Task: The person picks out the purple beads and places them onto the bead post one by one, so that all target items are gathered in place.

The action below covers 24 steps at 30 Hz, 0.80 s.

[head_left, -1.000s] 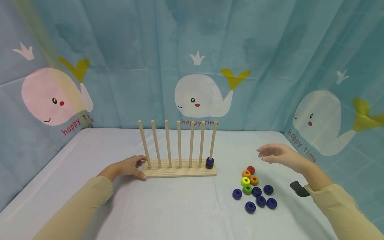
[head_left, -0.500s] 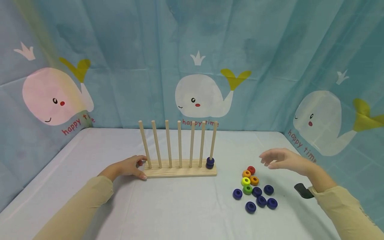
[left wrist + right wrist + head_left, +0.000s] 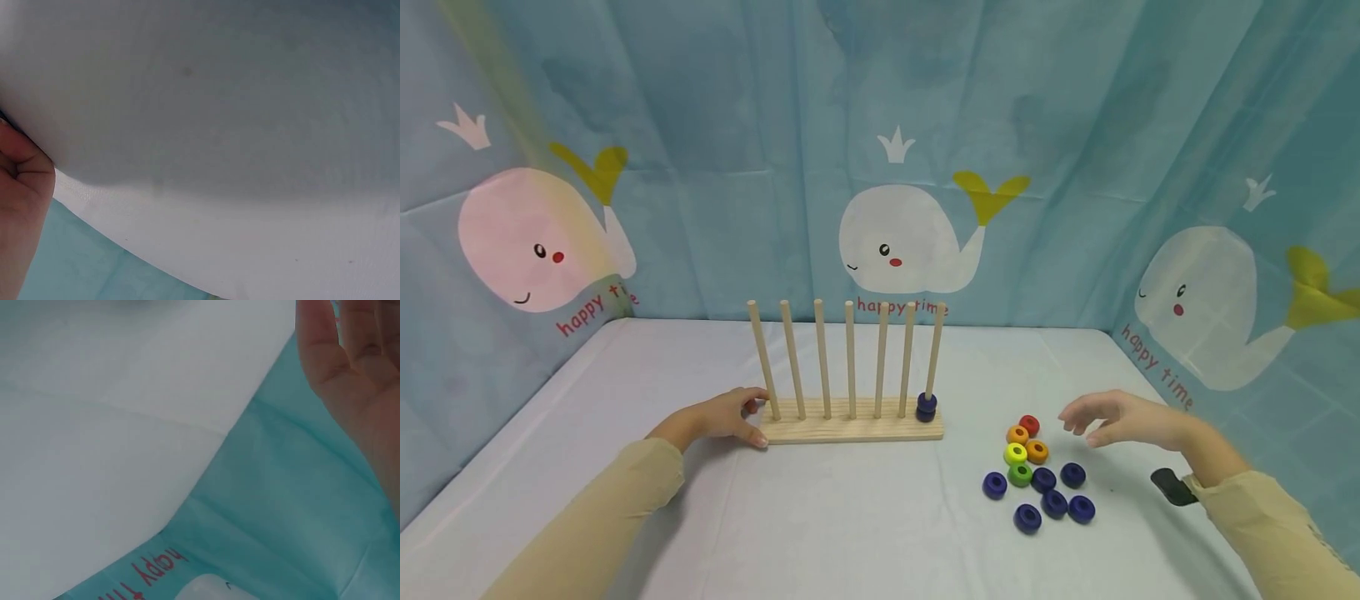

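Observation:
A wooden peg rack (image 3: 857, 432) with several upright rods stands mid-table. My left hand (image 3: 726, 414) grips the left end of its base, thumb at the front edge and fingers behind. Two dark blue rings (image 3: 927, 407) are stacked on the rightmost rod. Over the table's right side, my right hand (image 3: 1123, 419) hovers with loosely bent fingers and holds nothing. Nearest to it are a red ring (image 3: 1029, 426), an orange ring (image 3: 1037, 452) and a loose dark blue ring (image 3: 1073, 475). The wrist views show only part of each hand.
A yellow ring (image 3: 1016, 453), a green ring (image 3: 1020, 474), a second orange ring and several more dark blue rings lie loose on the white tabletop (image 3: 820, 517). A blue curtain (image 3: 722, 167) with whale prints encloses the back and sides.
My right hand has moved down and a little to the right, coming lower over the table. The left hand, rack and rings stay where they were.

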Each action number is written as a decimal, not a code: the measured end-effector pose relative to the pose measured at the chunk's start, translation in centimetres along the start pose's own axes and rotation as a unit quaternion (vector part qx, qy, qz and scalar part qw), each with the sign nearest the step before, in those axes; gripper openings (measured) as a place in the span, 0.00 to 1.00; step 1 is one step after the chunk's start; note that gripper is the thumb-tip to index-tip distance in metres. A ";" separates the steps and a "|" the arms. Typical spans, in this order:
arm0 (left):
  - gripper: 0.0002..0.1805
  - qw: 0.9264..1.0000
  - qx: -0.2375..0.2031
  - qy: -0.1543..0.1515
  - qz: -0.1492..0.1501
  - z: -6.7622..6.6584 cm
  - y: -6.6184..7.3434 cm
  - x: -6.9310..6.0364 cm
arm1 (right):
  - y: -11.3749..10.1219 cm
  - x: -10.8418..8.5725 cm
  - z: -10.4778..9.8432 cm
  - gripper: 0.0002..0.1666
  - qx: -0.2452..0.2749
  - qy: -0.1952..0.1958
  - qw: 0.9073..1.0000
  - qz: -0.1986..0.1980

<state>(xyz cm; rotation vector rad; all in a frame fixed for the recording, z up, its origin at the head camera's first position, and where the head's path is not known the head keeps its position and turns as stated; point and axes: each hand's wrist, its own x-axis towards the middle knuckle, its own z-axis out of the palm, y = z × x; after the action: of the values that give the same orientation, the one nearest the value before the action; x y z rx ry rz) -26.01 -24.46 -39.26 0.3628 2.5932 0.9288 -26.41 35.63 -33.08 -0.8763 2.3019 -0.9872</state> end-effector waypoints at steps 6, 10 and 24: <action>0.47 1.000 -0.001 0.000 0.003 0.1 -0.2 0.2 | 0.8 -0.1 0.2 0.23 -0.004 -0.030 1.000 0.008; 0.47 1.000 -0.004 0.000 0.003 0.1 -0.2 0.1 | 1.4 0.0 0.5 0.23 -0.001 -0.048 0.999 0.014; 0.47 1.000 -0.001 0.003 0.006 0.1 -0.2 0.2 | 3.1 0.4 2.1 0.25 -0.002 -0.054 0.996 0.068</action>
<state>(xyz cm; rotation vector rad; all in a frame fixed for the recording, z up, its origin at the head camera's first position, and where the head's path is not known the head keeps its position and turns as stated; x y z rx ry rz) -26.16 -24.51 -39.52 0.3770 2.5970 0.9390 -26.51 36.07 -36.80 -0.7443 2.2405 -0.8572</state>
